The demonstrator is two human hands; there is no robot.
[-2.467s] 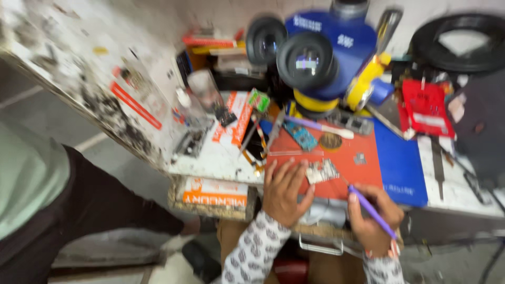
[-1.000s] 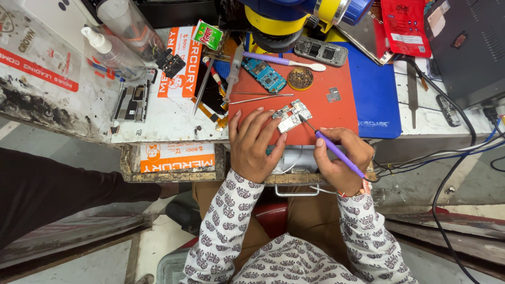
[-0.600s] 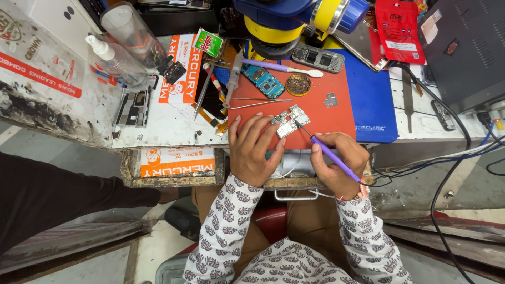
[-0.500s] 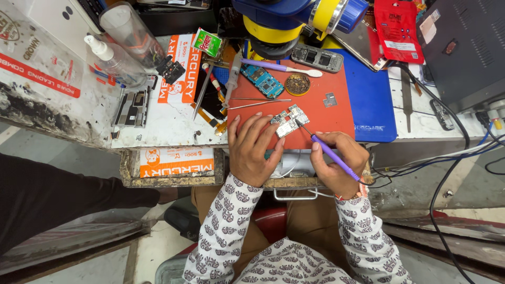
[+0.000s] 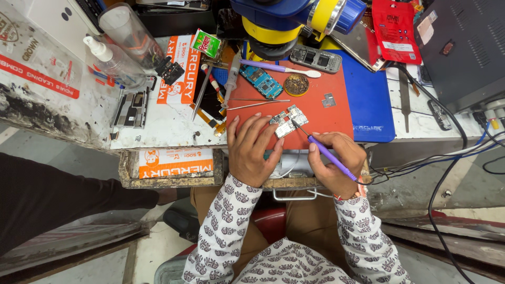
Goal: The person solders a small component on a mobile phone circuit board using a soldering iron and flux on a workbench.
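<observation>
Left hand (image 5: 253, 149) pins small circuit board (image 5: 288, 120) flat to red mat (image 5: 321, 113); right hand (image 5: 335, 160), grip closed round purple-handled tool (image 5: 325, 153), tip angled toward 10 o'clock onto board.

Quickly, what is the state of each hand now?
Left hand: open, fingers spread, fingertips steadying the small circuit board on the red mat.
Right hand: closed on the purple soldering iron, tip at the board.
</observation>
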